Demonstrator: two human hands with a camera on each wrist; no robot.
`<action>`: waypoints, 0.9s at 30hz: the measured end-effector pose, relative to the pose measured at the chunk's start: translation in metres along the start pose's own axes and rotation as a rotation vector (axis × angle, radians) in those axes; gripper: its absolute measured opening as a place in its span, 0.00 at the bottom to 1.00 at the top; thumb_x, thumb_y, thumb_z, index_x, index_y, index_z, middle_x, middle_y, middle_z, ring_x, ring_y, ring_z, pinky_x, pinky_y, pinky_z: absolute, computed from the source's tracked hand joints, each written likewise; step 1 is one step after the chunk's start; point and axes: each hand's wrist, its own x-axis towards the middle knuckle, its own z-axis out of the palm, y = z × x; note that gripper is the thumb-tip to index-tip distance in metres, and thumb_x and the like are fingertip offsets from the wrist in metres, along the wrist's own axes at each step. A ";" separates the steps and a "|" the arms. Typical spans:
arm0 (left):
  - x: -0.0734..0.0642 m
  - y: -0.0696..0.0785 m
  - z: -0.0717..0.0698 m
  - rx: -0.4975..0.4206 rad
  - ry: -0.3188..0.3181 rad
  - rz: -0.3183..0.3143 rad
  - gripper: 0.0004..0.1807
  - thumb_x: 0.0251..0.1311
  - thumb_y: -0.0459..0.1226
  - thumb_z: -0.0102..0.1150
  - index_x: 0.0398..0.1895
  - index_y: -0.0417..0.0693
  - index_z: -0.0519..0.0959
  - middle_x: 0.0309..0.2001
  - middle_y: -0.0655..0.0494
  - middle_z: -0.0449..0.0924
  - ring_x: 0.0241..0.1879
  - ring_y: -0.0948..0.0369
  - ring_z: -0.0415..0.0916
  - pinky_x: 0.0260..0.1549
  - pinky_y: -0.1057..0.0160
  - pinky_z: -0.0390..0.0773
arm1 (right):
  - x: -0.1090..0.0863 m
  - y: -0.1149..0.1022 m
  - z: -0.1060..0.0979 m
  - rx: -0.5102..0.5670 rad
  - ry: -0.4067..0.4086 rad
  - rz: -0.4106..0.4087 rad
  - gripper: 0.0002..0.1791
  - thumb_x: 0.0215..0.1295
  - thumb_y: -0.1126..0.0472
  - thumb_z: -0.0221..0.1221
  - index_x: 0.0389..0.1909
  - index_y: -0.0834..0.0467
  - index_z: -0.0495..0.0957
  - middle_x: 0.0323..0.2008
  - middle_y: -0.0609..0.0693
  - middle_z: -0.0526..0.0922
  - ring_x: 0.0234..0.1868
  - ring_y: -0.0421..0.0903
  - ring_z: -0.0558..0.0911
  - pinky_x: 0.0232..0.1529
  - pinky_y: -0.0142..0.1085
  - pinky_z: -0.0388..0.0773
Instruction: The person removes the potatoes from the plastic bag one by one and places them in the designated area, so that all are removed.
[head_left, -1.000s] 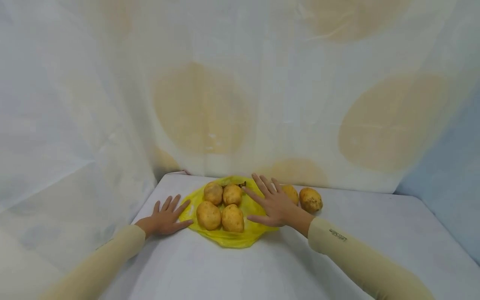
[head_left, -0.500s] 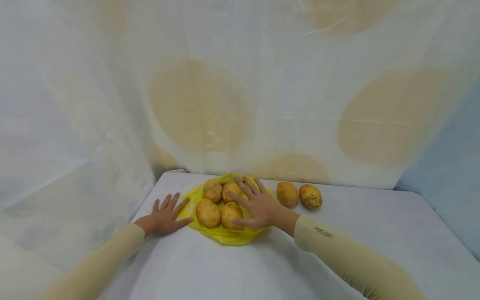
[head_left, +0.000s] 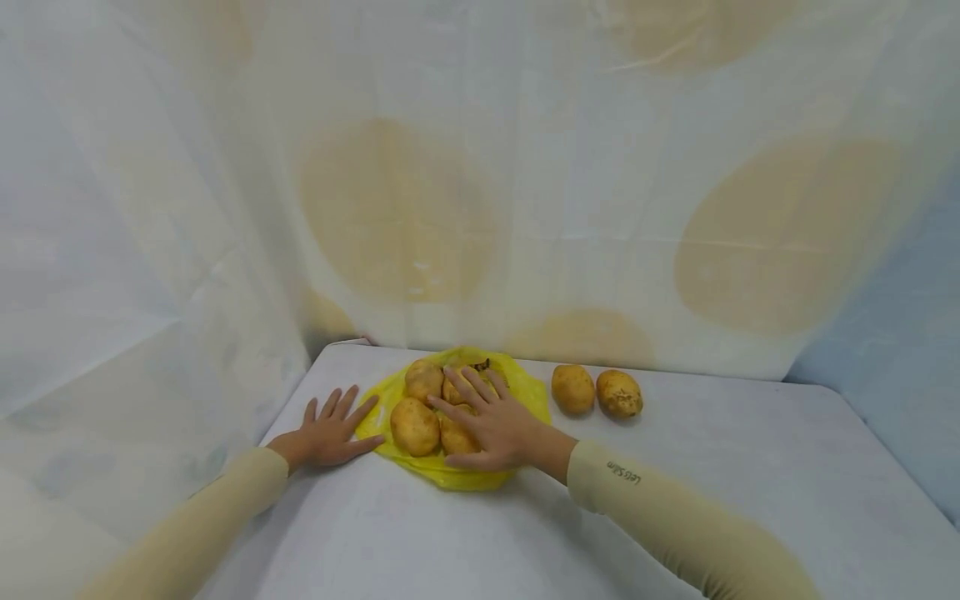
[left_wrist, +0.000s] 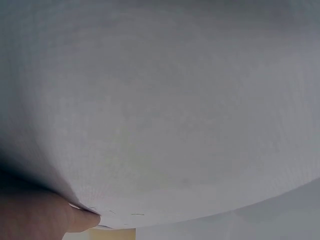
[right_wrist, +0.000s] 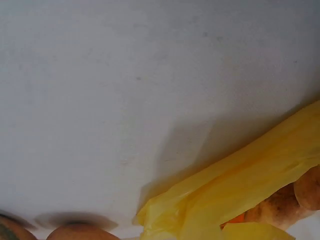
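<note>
Several potatoes (head_left: 416, 427) lie grouped on a flattened yellow plastic bag (head_left: 536, 400). My right hand (head_left: 498, 429) is spread over the right-hand potatoes of the group, fingers straight and apart. It partly hides two of them. The bag's folded edge (right_wrist: 240, 175) shows in the right wrist view, with part of a potato (right_wrist: 277, 207) beside it. My left hand (head_left: 328, 435) rests palm down on the table left of the bag, fingers spread, fingertips right at the bag's edge. Part of that hand (left_wrist: 45, 217) appears in the left wrist view's lower corner.
Two more potatoes, a smooth one (head_left: 573, 389) and a darker-speckled one (head_left: 619, 394), sit side by side right of the bag. The table (head_left: 720, 467) has a white cover. A pale curtain (head_left: 570, 275) with tan circles hangs behind its back edge.
My right hand has moved left, from the bag's right side to over the potatoes, uncovering one loose potato at the right. The left hand has stayed in place.
</note>
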 end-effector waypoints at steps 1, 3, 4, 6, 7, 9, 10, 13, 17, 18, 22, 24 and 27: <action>0.001 -0.001 0.001 0.007 -0.001 -0.003 0.50 0.62 0.73 0.38 0.80 0.57 0.46 0.79 0.38 0.33 0.76 0.33 0.30 0.65 0.27 0.27 | 0.001 -0.001 0.000 0.004 -0.005 -0.002 0.47 0.66 0.24 0.39 0.80 0.40 0.38 0.80 0.59 0.35 0.79 0.61 0.44 0.72 0.64 0.48; 0.001 -0.001 0.002 0.006 0.005 -0.002 0.50 0.61 0.73 0.39 0.80 0.57 0.47 0.79 0.38 0.33 0.76 0.33 0.30 0.65 0.27 0.26 | 0.002 -0.004 0.000 0.001 -0.014 -0.002 0.48 0.66 0.23 0.38 0.80 0.41 0.37 0.80 0.59 0.34 0.79 0.61 0.44 0.72 0.64 0.48; 0.002 -0.002 0.002 0.004 0.007 -0.001 0.50 0.61 0.73 0.39 0.80 0.57 0.47 0.79 0.38 0.33 0.76 0.33 0.30 0.65 0.27 0.26 | 0.002 -0.005 0.000 -0.003 -0.017 -0.002 0.49 0.65 0.23 0.38 0.80 0.41 0.36 0.80 0.59 0.34 0.79 0.61 0.44 0.72 0.64 0.48; 0.002 -0.002 0.002 0.005 0.008 0.000 0.50 0.61 0.73 0.39 0.80 0.57 0.47 0.79 0.38 0.33 0.76 0.33 0.30 0.65 0.27 0.26 | 0.003 -0.007 0.001 0.010 -0.024 0.001 0.50 0.64 0.22 0.38 0.80 0.42 0.36 0.80 0.59 0.33 0.80 0.61 0.43 0.72 0.64 0.48; 0.002 -0.002 0.002 0.004 0.007 0.000 0.50 0.62 0.73 0.39 0.80 0.57 0.47 0.79 0.38 0.33 0.76 0.33 0.30 0.65 0.27 0.26 | 0.003 -0.007 0.002 0.014 -0.025 -0.001 0.51 0.63 0.22 0.39 0.80 0.42 0.36 0.80 0.59 0.33 0.80 0.60 0.43 0.72 0.63 0.48; 0.001 -0.001 0.001 -0.001 0.006 0.004 0.50 0.62 0.73 0.39 0.80 0.57 0.47 0.79 0.38 0.33 0.76 0.33 0.30 0.65 0.26 0.26 | 0.004 -0.009 0.004 0.023 -0.020 -0.012 0.52 0.63 0.22 0.40 0.80 0.43 0.35 0.80 0.60 0.33 0.80 0.60 0.45 0.73 0.63 0.49; 0.001 -0.001 0.001 0.003 0.004 0.005 0.50 0.62 0.72 0.38 0.80 0.57 0.46 0.79 0.38 0.33 0.76 0.33 0.30 0.65 0.26 0.26 | 0.004 -0.009 0.005 0.032 -0.022 -0.019 0.52 0.63 0.22 0.40 0.80 0.43 0.34 0.80 0.60 0.33 0.80 0.59 0.45 0.73 0.62 0.48; -0.001 0.000 -0.001 -0.003 0.002 0.006 0.49 0.63 0.72 0.39 0.80 0.57 0.46 0.79 0.37 0.33 0.76 0.33 0.30 0.65 0.26 0.27 | 0.004 -0.011 0.009 0.039 -0.013 -0.048 0.50 0.67 0.25 0.41 0.80 0.44 0.35 0.80 0.60 0.35 0.79 0.58 0.47 0.73 0.61 0.48; -0.002 0.002 -0.003 -0.013 -0.003 0.004 0.49 0.63 0.71 0.40 0.80 0.56 0.46 0.79 0.37 0.33 0.76 0.32 0.30 0.65 0.26 0.27 | 0.005 -0.014 0.011 0.049 -0.014 -0.055 0.45 0.71 0.31 0.42 0.80 0.46 0.38 0.80 0.59 0.35 0.79 0.57 0.47 0.74 0.59 0.49; -0.003 0.002 -0.003 -0.014 -0.003 0.005 0.49 0.63 0.71 0.40 0.80 0.56 0.47 0.79 0.36 0.33 0.76 0.32 0.30 0.65 0.26 0.27 | 0.005 -0.015 0.011 0.057 -0.012 -0.052 0.44 0.72 0.32 0.43 0.80 0.46 0.40 0.80 0.59 0.36 0.79 0.57 0.47 0.74 0.58 0.50; -0.002 0.001 -0.003 -0.003 -0.011 0.002 0.49 0.63 0.72 0.38 0.80 0.57 0.45 0.79 0.37 0.32 0.76 0.33 0.30 0.65 0.26 0.28 | 0.003 -0.016 0.012 0.122 -0.008 -0.050 0.43 0.72 0.35 0.46 0.80 0.49 0.43 0.79 0.61 0.41 0.78 0.57 0.49 0.73 0.56 0.54; -0.002 0.000 -0.002 -0.006 -0.009 0.003 0.49 0.63 0.72 0.39 0.80 0.57 0.46 0.79 0.37 0.32 0.76 0.33 0.30 0.65 0.26 0.27 | 0.003 -0.016 0.012 0.184 0.000 -0.060 0.45 0.70 0.34 0.49 0.79 0.50 0.45 0.77 0.61 0.48 0.76 0.57 0.54 0.72 0.55 0.58; -0.002 0.000 -0.001 -0.002 -0.011 -0.002 0.50 0.62 0.72 0.38 0.80 0.58 0.45 0.79 0.38 0.32 0.76 0.34 0.30 0.65 0.26 0.27 | 0.002 -0.016 0.012 0.279 0.006 -0.077 0.49 0.65 0.32 0.56 0.77 0.52 0.49 0.73 0.58 0.57 0.73 0.54 0.59 0.71 0.51 0.62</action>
